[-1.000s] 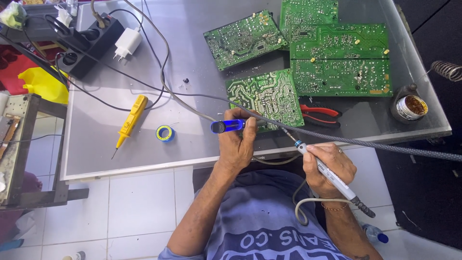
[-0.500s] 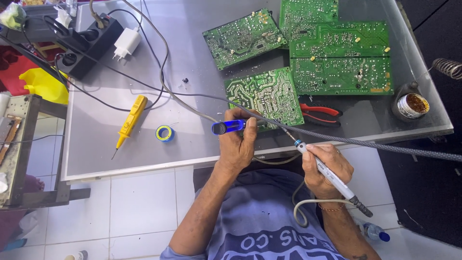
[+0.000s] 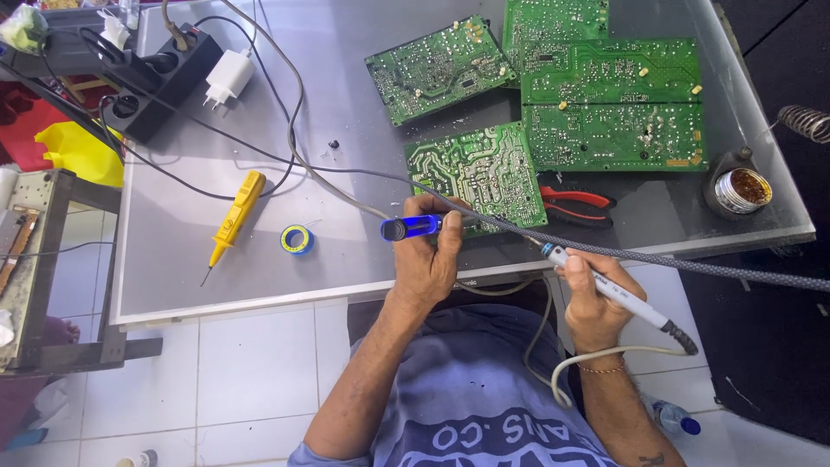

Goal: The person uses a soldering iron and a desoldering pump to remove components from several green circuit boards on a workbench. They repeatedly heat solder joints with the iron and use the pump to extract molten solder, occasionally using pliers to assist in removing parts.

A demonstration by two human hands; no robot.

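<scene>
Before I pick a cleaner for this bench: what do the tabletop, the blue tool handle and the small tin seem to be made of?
The tabletop looks like dull grey sheet metal, faintly reflective and scuffed. The blue tool handle in the left hand seems to be translucent glossy plastic, since light passes through it. The small tin looks like shiny metal with a bright rim and brownish contents.

Round open tin (image 3: 742,190) at table's right edge (silver rim, brownish contents), no screens
</scene>
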